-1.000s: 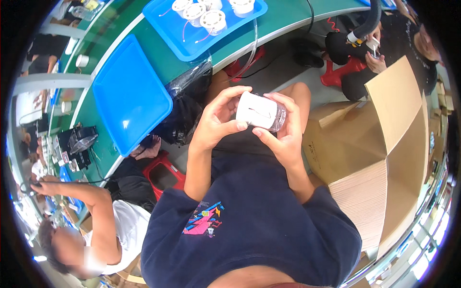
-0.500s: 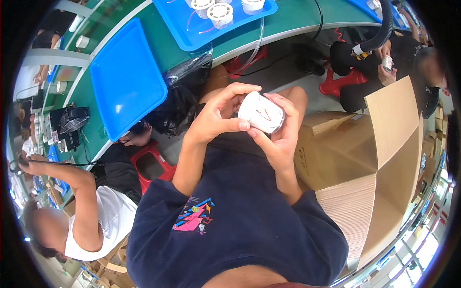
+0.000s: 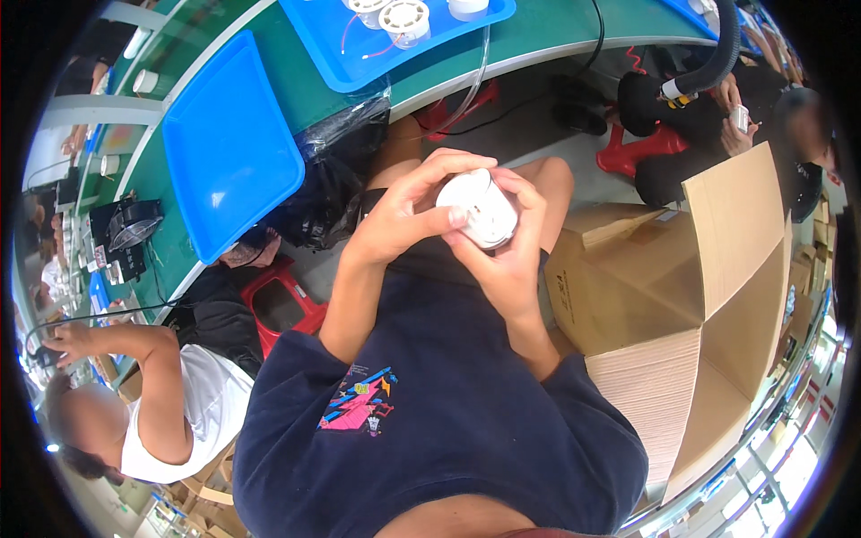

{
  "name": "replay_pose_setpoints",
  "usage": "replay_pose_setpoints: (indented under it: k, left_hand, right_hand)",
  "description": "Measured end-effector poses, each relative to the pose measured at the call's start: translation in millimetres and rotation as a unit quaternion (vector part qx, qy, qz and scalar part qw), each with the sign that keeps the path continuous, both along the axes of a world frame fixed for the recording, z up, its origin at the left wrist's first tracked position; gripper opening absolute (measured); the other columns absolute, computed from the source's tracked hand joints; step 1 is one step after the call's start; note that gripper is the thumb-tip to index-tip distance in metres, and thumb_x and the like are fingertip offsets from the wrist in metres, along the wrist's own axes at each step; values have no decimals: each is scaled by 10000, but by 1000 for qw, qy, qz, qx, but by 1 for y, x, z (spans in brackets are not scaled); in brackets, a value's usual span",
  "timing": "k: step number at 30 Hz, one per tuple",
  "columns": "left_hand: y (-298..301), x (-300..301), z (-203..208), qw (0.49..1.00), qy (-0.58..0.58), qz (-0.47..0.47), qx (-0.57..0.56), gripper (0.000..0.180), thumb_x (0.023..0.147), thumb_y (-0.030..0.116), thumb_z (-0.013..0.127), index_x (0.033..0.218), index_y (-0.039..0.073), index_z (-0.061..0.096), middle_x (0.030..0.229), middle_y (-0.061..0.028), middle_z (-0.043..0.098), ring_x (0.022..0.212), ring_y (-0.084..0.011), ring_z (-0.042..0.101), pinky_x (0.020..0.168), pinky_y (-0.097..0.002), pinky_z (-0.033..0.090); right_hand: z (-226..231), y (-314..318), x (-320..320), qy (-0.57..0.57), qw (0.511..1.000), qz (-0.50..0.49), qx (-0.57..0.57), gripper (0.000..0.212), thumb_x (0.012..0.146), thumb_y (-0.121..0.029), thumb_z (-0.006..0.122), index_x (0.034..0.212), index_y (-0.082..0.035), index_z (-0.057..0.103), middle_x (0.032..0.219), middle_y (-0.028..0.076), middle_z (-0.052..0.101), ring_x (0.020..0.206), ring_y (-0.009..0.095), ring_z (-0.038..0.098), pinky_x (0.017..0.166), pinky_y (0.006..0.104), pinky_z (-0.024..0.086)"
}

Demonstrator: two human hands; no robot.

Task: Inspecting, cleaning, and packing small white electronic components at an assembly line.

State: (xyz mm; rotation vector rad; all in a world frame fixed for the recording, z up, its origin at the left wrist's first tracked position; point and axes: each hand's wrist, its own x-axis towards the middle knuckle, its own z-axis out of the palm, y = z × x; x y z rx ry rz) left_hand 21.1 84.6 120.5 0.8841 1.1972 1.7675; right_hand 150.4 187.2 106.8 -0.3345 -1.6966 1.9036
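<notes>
Gripping a small white round plastic part [image 3: 482, 208] between both hands, the person holds it low over the lap, in front of the dark blue printed sweatshirt [image 3: 430, 421]; the left hand [image 3: 404, 211] wraps over the part's top and near side with fingers curled round it, and the right hand [image 3: 511, 260] cups it from below and behind, thumb pressed to its face; both hands are clenched on the part, neither released. Compared with a second ago the part has turned in the grasp: its long side then faced the camera, now a rounded end does, and the left fingers have crept further over the top, so the judgement is that the piece is being rotated for fitting or checking rather than set down. Just to the right stands an open brown corrugated cardboard box [image 3: 708, 296], flaps up. To the left, lower, a co-worker in a white shirt [image 3: 193, 403] reaches out with one arm, beside a red plastic stool [image 3: 282, 305]. Farther off runs the green bench [image 3: 336, 99], carrying an empty flat blue plastic tray [image 3: 229, 152] and a second blue tray [image 3: 359, 54] holding more white round parts [image 3: 404, 16]; another seated person [image 3: 762, 117] works at the far right.
</notes>
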Motion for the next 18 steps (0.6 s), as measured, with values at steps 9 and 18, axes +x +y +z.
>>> replay_pose_setpoints:
  k: [9,18]
  left_hand:
    - [15,5,-8,993,-21,110,-33,558,1023,477,331,1176,0,578,1223,-116,504,1162,-208,492,1050,-351,350]
    - [26,23,-6,960,-41,259,98,628,1012,507,259,1043,-27,588,1068,-138,581,980,-202,557,904,-334,427]
  right_hand:
    - [5,-10,-9,-80,995,20,58,870,755,-143,789,1435,34,278,1304,196,449,1217,272,472,1026,375,385]
    - [20,-19,-22,-14,994,-22,-110,747,708,-108,843,1278,-4,371,1217,142,474,1160,215,502,952,357,443]
